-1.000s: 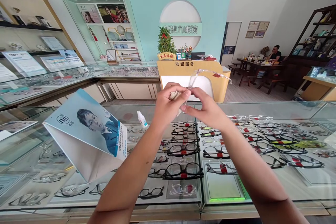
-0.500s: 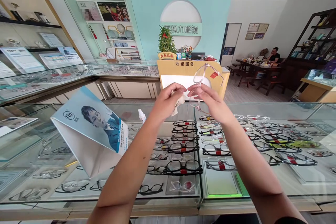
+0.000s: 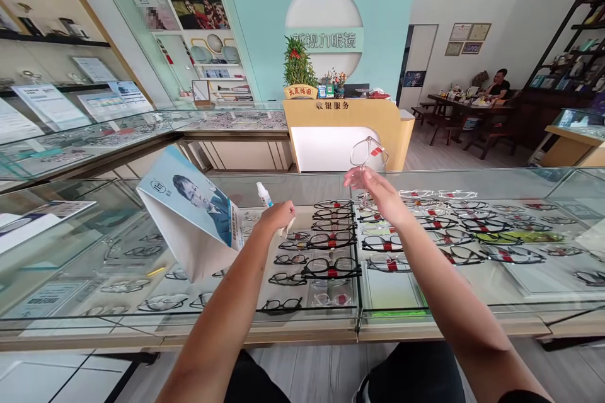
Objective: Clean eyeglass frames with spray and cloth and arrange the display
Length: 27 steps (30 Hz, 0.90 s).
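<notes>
Right hand (image 3: 378,192) pinches the clear plastic-framed glasses (image 3: 366,154) aloft; left hand (image 3: 274,217) clutches a pale cloth (image 3: 289,225) on the glass bench (image 3: 472,179); wiping looks paused.

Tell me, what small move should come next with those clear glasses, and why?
Probably lower the clear plastic-framed glasses onto the glass counter top. The right hand holds them up by their lower edge above the counter, while the left hand, holding a pale cloth, is down beside the small white spray bottle.
</notes>
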### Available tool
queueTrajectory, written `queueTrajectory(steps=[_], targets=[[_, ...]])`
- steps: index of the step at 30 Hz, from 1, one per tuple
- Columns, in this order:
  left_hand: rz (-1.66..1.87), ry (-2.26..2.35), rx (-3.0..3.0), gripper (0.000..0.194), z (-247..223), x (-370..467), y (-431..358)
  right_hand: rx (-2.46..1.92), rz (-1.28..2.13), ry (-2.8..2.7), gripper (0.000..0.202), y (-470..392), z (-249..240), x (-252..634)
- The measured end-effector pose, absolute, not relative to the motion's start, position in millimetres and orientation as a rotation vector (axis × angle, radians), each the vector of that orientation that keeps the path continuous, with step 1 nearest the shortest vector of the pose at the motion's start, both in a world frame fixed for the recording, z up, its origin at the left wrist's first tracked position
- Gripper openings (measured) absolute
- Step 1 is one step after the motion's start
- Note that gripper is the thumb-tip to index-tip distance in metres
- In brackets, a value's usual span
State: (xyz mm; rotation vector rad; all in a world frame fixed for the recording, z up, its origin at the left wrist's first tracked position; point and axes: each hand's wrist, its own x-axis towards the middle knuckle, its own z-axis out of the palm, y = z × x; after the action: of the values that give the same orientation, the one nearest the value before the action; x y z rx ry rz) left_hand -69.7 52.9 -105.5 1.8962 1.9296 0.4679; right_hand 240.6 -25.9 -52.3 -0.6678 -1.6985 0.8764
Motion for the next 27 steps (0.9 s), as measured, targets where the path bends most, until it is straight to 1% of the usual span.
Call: queueTrajectory(steps=[4,5,7,9,11,14,19,23,27], targets=[[0.766,1.819,1.904,0.026,-113.4,-56.8,51.5,-0.722,0.654,-1.824,0.056,-41.7,-69.4,226.7],[0.835,1.75,1.922,0.029,-112.4,-50.3,49.8,-0.716,0.595,-1.875,0.054,-44.3,-72.7,222.6],[0.936,1.515,1.899,0.043,-109.3,-36.8,43.6,-0.705,0.487,-1.975,0.051,-47.8,-78.8,214.4],[0.99,1.183,1.749,0.051,-106.0,-25.8,34.5,-0.718,0.382,-2.062,0.052,-49.2,-84.9,207.0],[0.998,0.904,1.538,0.051,-103.6,-19.3,25.2,-0.744,0.273,-2.137,0.052,-49.2,-91.2,201.3],[0.972,0.743,1.308,0.048,-102.3,-15.7,16.7,-0.752,0.167,-2.202,0.05,-48.7,-99.0,197.1],[0.903,0.684,1.09,0.047,-105.0,-13.0,15.6,-0.704,0.203,-2.18,0.046,-50.4,-102.8,196.2],[0.814,0.616,1.074,0.042,-107.7,-10.9,15.5,-0.687,0.253,-2.161,0.043,-53.1,-101.6,194.6],[0.801,0.591,1.075,0.042,-109.8,-10.6,15.9,-0.683,0.291,-2.15,0.041,-53.1,-101.3,193.5]])
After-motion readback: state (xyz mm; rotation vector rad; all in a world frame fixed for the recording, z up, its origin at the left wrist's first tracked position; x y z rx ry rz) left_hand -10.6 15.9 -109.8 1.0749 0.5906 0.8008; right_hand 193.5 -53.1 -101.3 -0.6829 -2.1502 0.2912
